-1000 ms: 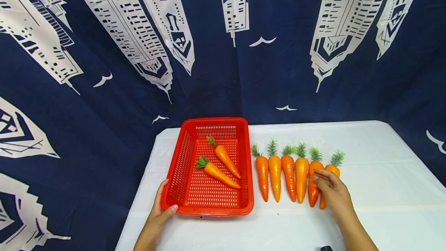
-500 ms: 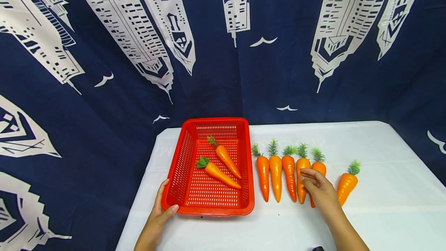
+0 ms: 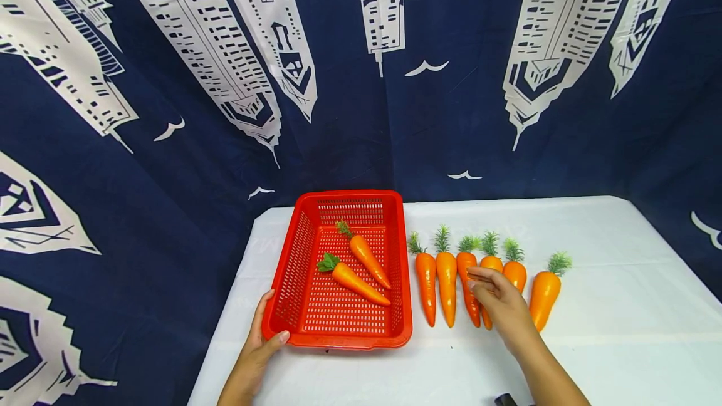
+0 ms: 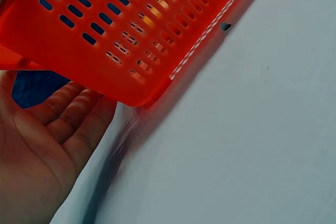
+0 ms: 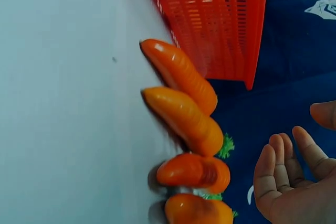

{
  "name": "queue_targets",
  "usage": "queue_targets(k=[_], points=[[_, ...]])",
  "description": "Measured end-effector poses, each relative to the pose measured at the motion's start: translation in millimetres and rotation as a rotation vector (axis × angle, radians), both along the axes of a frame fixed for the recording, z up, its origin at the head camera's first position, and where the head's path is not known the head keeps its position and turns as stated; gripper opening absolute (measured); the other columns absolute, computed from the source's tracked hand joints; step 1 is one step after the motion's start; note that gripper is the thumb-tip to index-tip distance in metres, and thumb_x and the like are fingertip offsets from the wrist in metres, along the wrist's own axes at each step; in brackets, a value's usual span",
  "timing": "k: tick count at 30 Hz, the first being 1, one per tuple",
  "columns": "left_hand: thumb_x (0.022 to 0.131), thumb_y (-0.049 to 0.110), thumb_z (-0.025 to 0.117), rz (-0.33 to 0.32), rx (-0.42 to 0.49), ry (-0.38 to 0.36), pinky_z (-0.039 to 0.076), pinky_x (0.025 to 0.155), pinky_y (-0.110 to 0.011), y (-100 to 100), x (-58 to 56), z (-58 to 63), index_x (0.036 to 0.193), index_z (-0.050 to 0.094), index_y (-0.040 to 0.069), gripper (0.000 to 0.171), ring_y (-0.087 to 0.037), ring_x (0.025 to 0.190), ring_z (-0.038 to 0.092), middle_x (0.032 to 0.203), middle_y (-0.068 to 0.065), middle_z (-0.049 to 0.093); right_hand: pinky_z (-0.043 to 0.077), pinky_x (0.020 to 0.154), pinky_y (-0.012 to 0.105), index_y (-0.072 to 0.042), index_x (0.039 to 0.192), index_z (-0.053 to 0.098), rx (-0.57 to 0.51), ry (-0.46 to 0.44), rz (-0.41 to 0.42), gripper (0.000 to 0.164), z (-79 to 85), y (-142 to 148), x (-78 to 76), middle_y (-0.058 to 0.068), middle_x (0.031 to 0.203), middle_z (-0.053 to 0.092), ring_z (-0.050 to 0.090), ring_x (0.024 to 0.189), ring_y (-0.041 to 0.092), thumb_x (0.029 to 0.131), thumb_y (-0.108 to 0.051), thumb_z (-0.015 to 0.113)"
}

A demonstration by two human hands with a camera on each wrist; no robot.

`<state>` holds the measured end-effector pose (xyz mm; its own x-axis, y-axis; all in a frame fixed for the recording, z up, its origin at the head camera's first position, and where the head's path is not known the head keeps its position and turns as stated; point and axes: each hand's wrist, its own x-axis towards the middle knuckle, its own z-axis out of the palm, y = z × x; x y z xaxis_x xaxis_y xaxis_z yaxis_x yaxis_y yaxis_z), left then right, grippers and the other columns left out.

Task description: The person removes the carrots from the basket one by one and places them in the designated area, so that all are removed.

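Note:
My left hand (image 3: 256, 353) grips the near left corner of a red plastic basket (image 3: 338, 341), its thumb on the rim and its fingers along the outer side. Two orange carrots (image 3: 369, 262) with green tops lie inside. To the basket's right, several more carrots (image 3: 445, 287) stand in a row, tops pointing away from me. Over the third (image 3: 467, 268) and fourth carrots hovers my right hand (image 3: 502, 306), covering part of the fourth. In the right wrist view this hand (image 5: 294, 187) has its fingers spread loosely, with nothing between them.
A white cloth covers the table (image 3: 637, 306). Behind it hangs a dark blue curtain (image 3: 338, 161) printed with white buildings and birds. The rightmost carrot (image 3: 545, 296) lies tilted, slightly apart from the row. Near my right wrist a small black object (image 3: 504, 400) shows.
My right hand has moved left along the row, from the rightmost carrots to the third and fourth. The rightmost carrot rolled away to the right, then partly back. The left hand stays put.

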<state>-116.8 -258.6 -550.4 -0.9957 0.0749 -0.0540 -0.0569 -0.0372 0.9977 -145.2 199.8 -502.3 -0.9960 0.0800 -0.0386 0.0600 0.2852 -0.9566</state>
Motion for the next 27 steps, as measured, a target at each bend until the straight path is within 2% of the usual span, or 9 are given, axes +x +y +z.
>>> queue_targets(k=[7,12,20,27], points=[[0.094,0.002,0.059,-0.002,-0.001,0.010,0.039,0.103,-0.014,0,0.2,-0.1,0.161,0.016,0.029,0.084,-0.001,0.133,0.041,0.158,-0.001,0.021,0.053,0.083,0.020,-0.003,0.141,0.053,-0.033,-0.004,0.022,0.041,6.6,-11,-2.5,0.012,0.122,0.066,0.062,0.098,-0.001,0.103,-0.019,0.058],[0.094,0.003,0.059,-0.006,-0.011,0.029,0.038,0.102,-0.013,0,-0.1,-0.1,0.161,0.016,0.027,0.083,-0.002,0.133,0.041,0.159,-0.004,0.019,0.050,0.087,0.013,-0.004,0.139,0.055,-0.034,0.010,0.040,0.041,8.7,-19,-3.7,0.013,0.123,0.066,0.061,0.102,-0.002,0.102,-0.021,0.059],[0.094,0.003,0.060,-0.004,-0.012,0.020,0.038,0.102,-0.013,1,-0.1,0.8,0.161,0.016,0.028,0.084,-0.002,0.132,0.041,0.160,-0.005,0.017,0.053,0.082,0.020,-0.007,0.136,0.058,-0.015,0.026,0.060,0.037,10.1,-30,-5.9,0.018,0.120,0.067,0.063,0.099,0.000,0.101,-0.019,0.061],[0.094,0.003,0.060,0.002,-0.014,0.008,0.038,0.102,-0.013,1,-0.1,0.2,0.161,0.016,0.030,0.085,-0.002,0.133,0.040,0.160,-0.004,0.017,0.053,0.088,0.018,-0.008,0.137,0.057,-0.027,0.036,0.126,0.040,12.5,-38,-6.1,0.018,0.125,0.065,0.063,0.105,0.005,0.101,-0.027,0.062]])
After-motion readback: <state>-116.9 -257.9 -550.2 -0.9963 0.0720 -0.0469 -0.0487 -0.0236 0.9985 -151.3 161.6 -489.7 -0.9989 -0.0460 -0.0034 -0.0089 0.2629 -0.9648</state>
